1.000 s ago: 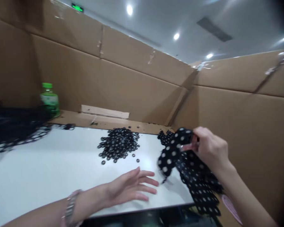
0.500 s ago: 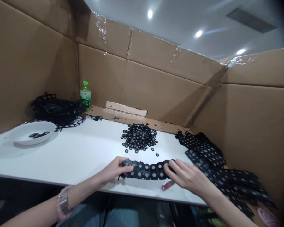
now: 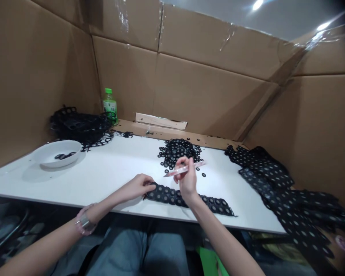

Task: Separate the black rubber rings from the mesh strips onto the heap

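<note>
From the head camera, the white table (image 3: 109,168) is the landmark, and a black perforated strip (image 3: 186,201) lies flat along its near edge. The left hand (image 3: 138,187) sits on the strip's left end, its fingers (image 3: 149,184) curled closely together and gripping that end. The right hand (image 3: 186,180) is raised just above the middle of the strip, its thumb and fingers pinching a slim pink tool (image 3: 184,168) that points left across the table.

Beyond the strip, a heap of small black rings (image 3: 179,151) sits near the table's far edge. A white bowl (image 3: 56,153) holding a few black pieces stands at the table's left end, and a long dotted black sheet (image 3: 276,188) trails off its right end.
</note>
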`<state>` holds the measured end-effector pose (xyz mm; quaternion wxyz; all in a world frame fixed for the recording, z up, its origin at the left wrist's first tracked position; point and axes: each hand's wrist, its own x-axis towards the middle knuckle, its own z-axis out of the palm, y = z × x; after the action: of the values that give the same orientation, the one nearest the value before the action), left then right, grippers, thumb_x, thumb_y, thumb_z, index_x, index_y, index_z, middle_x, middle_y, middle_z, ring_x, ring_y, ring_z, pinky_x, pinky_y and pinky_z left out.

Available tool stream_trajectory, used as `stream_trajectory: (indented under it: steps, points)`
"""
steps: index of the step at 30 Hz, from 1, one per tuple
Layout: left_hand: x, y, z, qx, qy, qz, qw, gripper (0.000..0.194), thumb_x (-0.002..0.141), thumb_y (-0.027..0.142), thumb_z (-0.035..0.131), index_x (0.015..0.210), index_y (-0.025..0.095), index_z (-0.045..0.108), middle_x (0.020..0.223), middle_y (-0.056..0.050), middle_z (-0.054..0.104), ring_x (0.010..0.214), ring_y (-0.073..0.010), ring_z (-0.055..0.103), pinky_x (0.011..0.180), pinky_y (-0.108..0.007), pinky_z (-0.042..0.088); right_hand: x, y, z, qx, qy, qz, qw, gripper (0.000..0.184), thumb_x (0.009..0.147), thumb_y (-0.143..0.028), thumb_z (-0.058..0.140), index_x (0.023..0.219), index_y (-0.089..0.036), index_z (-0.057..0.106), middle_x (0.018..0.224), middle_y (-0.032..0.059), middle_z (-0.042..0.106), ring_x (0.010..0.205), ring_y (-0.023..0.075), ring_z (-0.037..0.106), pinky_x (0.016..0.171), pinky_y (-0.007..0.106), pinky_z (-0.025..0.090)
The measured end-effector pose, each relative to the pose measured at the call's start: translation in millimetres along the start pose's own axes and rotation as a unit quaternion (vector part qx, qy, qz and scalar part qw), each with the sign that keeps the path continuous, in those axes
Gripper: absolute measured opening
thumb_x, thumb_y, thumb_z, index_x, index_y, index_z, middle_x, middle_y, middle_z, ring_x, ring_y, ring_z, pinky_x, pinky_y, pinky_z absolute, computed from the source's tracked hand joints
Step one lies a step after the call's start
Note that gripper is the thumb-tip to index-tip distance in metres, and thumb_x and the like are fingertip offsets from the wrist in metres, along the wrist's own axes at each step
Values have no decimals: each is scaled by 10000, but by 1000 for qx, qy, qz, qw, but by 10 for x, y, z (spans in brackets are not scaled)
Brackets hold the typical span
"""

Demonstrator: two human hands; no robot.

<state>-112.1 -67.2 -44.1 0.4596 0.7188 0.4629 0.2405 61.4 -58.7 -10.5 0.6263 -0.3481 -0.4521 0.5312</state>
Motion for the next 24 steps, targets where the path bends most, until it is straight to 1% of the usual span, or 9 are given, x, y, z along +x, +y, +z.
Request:
stream_trajectory:
  steps: [1, 2, 4, 7, 12, 16, 20, 22, 24]
  points:
    - [5, 0, -10, 19, 4, 4, 1000, 292, 764, 383, 484, 607, 137, 505, 518, 21, 471, 503, -118, 446, 486, -212, 305, 2, 146, 12, 4, 20, 48, 999, 364, 836, -512, 342, 676, -201, 445, 409, -66, 400, 331, 68, 334, 322, 161, 223]
    - [8, 1, -20, 34, 9, 7, 999, 297, 764, 383, 483, 595, 139, 496, 510, 23, 466, 498, -114, 434, 481, -209, 291, -5, 276, -1, -4, 23, 89, 996, 332, 801, -498, 434, 660, -198, 429, 414, -63, 432, 335, 61, 343, 325, 152, 215]
    - [6, 3, -42, 55, 20, 12, 998, 303, 769, 379, 481, 579, 143, 480, 509, 25, 461, 493, -107, 413, 476, -205, 270, -37, 461, -67, -37, 8, 116, 993, 299, 735, -431, 571, 650, -198, 405, 433, -61, 481, 342, 52, 355, 330, 145, 208]
    - [-4, 4, -75, 85, 26, 25, 996, 314, 782, 362, 470, 555, 146, 461, 505, 33, 428, 495, -99, 379, 477, -204, 247, -90, 549, -152, -104, -8, 92, 990, 301, 688, -319, 643, 627, -205, 371, 418, -79, 470, 335, 54, 360, 332, 155, 208]
    - [-16, 9, -114, 80, 9, 24, 996, 311, 801, 354, 450, 574, 145, 491, 499, 37, 418, 499, -101, 378, 481, -203, 246, -120, 485, -138, -178, -8, 44, 983, 287, 693, -198, 592, 559, -206, 338, 400, -91, 409, 360, 70, 401, 376, 184, 265]
    - [-20, 5, -120, 73, 6, 23, 997, 317, 806, 358, 450, 579, 143, 500, 515, 31, 434, 512, -104, 393, 492, -202, 261, -137, 451, -119, -196, -14, 45, 979, 284, 708, -198, 576, 558, -209, 335, 418, -82, 421, 394, 85, 433, 406, 197, 293]
    - [-16, -7, -117, 71, -1, 19, 997, 309, 818, 354, 440, 604, 142, 510, 527, 24, 463, 520, -107, 413, 499, -200, 275, -157, 447, -118, -205, -19, 38, 978, 276, 725, -226, 571, 574, -213, 340, 437, -81, 414, 409, 96, 432, 424, 209, 310]
    - [-14, -15, -116, 70, -1, 22, 997, 303, 818, 347, 443, 607, 142, 512, 524, 26, 462, 518, -105, 413, 498, -198, 277, -169, 453, -113, -222, -30, 18, 974, 279, 732, -230, 564, 569, -213, 338, 451, -76, 412, 432, 105, 447, 450, 222, 331]
    - [-16, -26, -114, 65, 1, 25, 998, 294, 814, 342, 451, 613, 140, 521, 523, 27, 461, 514, -102, 409, 493, -197, 276, -183, 464, -108, -258, -44, -18, 965, 288, 731, -219, 559, 548, -211, 337, 469, -65, 417, 462, 112, 455, 483, 235, 345]
